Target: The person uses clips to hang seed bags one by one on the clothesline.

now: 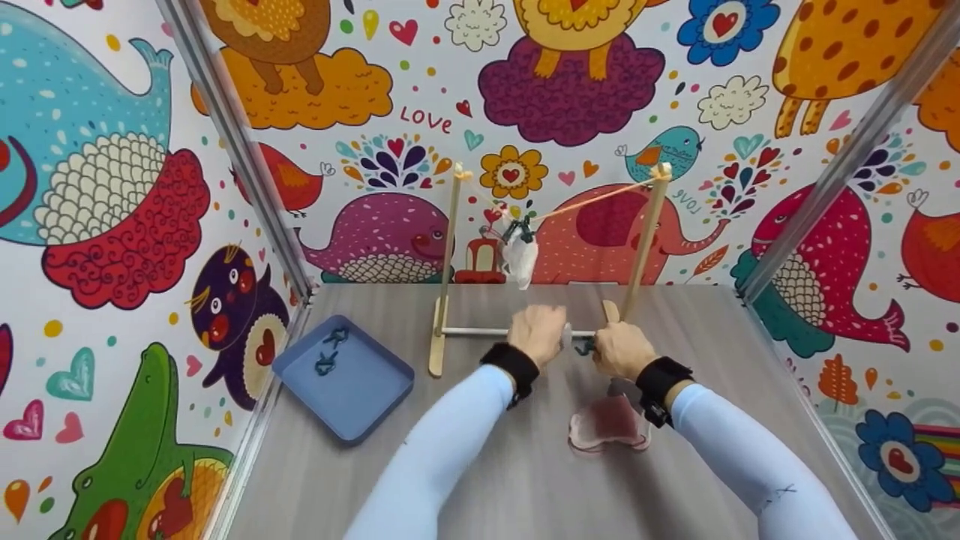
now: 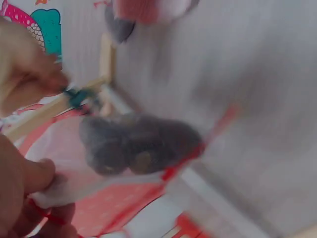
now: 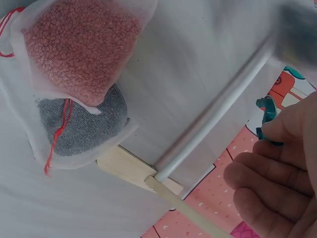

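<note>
My left hand [image 1: 536, 334] grips the gathered end of a white mesh drawstring bag [image 2: 141, 144], which has dark lumps inside and a red cord. To its right, my right hand [image 1: 624, 351] pinches a dark green clip [image 3: 268, 115] between thumb and forefinger. Both hands are over the metal rod [image 1: 480, 331] of a wooden stand. Between the stand's two posts runs a sagging cord [image 1: 592, 199]. A white bag [image 1: 522, 261] hangs from it, with dark green clips at its top. The left wrist view is blurred.
Below my right hand lie a mesh bag of reddish grains [image 3: 81, 44] and another of dark grains [image 3: 84, 124], partly overlapped. On the left, a blue tray [image 1: 345, 409] holds green clips [image 1: 325, 364]. Patterned walls enclose the table, and a wooden post [image 1: 646, 247] rises near my right hand.
</note>
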`<state>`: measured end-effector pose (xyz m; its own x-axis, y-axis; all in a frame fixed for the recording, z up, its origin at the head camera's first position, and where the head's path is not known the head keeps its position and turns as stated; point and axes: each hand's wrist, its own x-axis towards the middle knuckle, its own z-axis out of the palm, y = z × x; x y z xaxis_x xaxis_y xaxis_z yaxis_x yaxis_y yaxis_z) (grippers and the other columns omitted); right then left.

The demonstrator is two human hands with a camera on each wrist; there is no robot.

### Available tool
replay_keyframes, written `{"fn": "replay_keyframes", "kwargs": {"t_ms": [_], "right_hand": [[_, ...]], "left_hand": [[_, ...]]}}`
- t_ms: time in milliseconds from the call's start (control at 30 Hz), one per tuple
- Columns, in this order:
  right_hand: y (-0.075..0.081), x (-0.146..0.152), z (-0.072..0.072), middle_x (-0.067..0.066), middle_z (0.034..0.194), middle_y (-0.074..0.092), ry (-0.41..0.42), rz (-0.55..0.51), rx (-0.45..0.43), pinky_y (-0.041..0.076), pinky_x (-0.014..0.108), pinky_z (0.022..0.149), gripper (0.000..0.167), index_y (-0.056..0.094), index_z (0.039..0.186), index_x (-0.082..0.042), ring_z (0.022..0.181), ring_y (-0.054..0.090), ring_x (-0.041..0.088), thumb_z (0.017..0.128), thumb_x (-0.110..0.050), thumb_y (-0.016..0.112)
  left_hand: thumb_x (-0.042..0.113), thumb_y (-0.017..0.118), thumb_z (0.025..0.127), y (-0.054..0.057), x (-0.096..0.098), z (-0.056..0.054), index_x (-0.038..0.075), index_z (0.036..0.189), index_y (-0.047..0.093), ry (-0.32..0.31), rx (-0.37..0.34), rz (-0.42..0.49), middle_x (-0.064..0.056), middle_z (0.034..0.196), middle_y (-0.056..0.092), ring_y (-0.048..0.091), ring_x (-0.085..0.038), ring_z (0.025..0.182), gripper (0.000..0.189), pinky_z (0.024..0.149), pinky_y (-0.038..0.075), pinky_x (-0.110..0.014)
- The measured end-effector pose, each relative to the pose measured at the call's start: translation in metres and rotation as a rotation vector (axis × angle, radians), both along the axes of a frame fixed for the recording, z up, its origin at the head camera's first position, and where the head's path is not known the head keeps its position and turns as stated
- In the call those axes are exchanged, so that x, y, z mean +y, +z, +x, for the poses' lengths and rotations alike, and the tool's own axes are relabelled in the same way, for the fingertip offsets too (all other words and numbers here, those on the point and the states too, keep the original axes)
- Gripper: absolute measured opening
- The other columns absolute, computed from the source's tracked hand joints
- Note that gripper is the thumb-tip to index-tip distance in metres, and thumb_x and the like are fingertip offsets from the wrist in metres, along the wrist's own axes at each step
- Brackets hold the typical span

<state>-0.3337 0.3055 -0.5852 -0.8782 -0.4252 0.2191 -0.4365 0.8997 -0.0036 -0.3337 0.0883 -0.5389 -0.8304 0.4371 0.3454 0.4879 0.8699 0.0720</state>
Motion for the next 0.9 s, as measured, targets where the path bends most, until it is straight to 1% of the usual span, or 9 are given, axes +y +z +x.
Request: {"fn": "replay_keyframes", "kwargs": {"t_ms": [100,200,300,333,400,500,633,800,900], "right_hand": [[0.002,0.004,0.000,0.012,0.061,0.065,-0.011,-0.004,-0.011,0.060,0.061,0.057,0.024,0.062,0.064,-0.008,0.055,0.066,0.036,0.081,-0.009,0.079],[0.009,0.004,0.000,0.015,0.069,0.064,-0.019,-0.010,-0.016,0.061,0.062,0.059,0.021,0.065,0.067,-0.006,0.057,0.066,0.036,0.083,-0.010,0.079],[0.018,0.002,-0.002,0.017,0.078,0.062,-0.027,-0.014,-0.030,0.062,0.060,0.062,0.018,0.068,0.072,-0.003,0.060,0.064,0.034,0.084,-0.010,0.079],[0.021,0.000,-0.002,0.017,0.080,0.061,-0.024,-0.013,-0.032,0.062,0.059,0.062,0.017,0.069,0.073,-0.003,0.062,0.063,0.033,0.085,-0.010,0.079],[0.029,-0.003,-0.004,0.016,0.079,0.062,-0.003,-0.016,-0.028,0.062,0.058,0.062,0.016,0.070,0.074,-0.003,0.062,0.062,0.032,0.085,-0.011,0.080],[0.044,-0.008,-0.005,0.012,0.072,0.062,0.040,-0.026,-0.017,0.061,0.053,0.059,0.018,0.069,0.072,-0.004,0.060,0.059,0.028,0.086,-0.010,0.080],[0.074,-0.014,-0.010,0.005,0.059,0.055,0.069,0.012,0.003,0.058,0.046,0.055,0.026,0.068,0.069,-0.007,0.055,0.052,0.022,0.091,-0.011,0.079],[0.126,-0.018,-0.018,0.003,0.057,0.050,0.017,0.081,0.039,0.060,0.046,0.059,0.031,0.067,0.069,-0.008,0.056,0.050,0.024,0.096,-0.016,0.080],[0.161,-0.020,-0.022,0.003,0.056,0.049,0.044,0.101,0.115,0.060,0.046,0.057,0.030,0.066,0.068,-0.008,0.054,0.050,0.025,0.095,-0.016,0.079]], "left_hand": [[0.022,0.080,0.098,0.045,-0.001,-0.010,0.014,0.107,0.079,-0.071,0.125,-0.063,-0.005,0.097,0.084,0.079,-0.024,0.088,0.012,0.076,0.067,-0.037],[0.021,0.079,0.099,0.085,-0.003,-0.023,0.015,0.118,0.079,-0.095,0.230,-0.102,-0.005,0.110,0.084,0.078,-0.023,0.101,0.020,0.087,0.065,-0.036],[0.024,0.076,0.102,0.117,-0.006,-0.037,0.017,0.123,0.079,-0.067,0.306,-0.099,-0.004,0.121,0.083,0.075,-0.024,0.115,0.023,0.098,0.062,-0.038],[0.024,0.074,0.102,0.125,-0.007,-0.043,0.018,0.123,0.079,-0.043,0.319,-0.088,-0.003,0.123,0.082,0.074,-0.024,0.120,0.022,0.100,0.061,-0.039],[0.026,0.074,0.102,0.137,-0.011,-0.052,0.018,0.123,0.079,0.011,0.308,-0.051,-0.003,0.125,0.083,0.071,-0.026,0.127,0.022,0.108,0.058,-0.042],[0.027,0.076,0.102,0.147,-0.015,-0.065,0.017,0.121,0.078,0.089,0.247,-0.001,-0.002,0.123,0.085,0.072,-0.027,0.129,0.022,0.116,0.053,-0.046],[0.025,0.079,0.100,0.150,-0.021,-0.075,0.016,0.122,0.074,0.144,0.157,0.062,-0.004,0.117,0.087,0.076,-0.028,0.122,0.024,0.118,0.050,-0.048],[0.023,0.078,0.102,0.145,-0.024,-0.081,0.015,0.127,0.070,0.160,0.074,0.138,-0.004,0.116,0.086,0.077,-0.029,0.117,0.027,0.115,0.051,-0.049],[0.023,0.077,0.104,0.141,-0.023,-0.081,0.014,0.128,0.069,0.153,0.051,0.161,-0.005,0.119,0.086,0.078,-0.030,0.116,0.027,0.113,0.052,-0.049]]}}
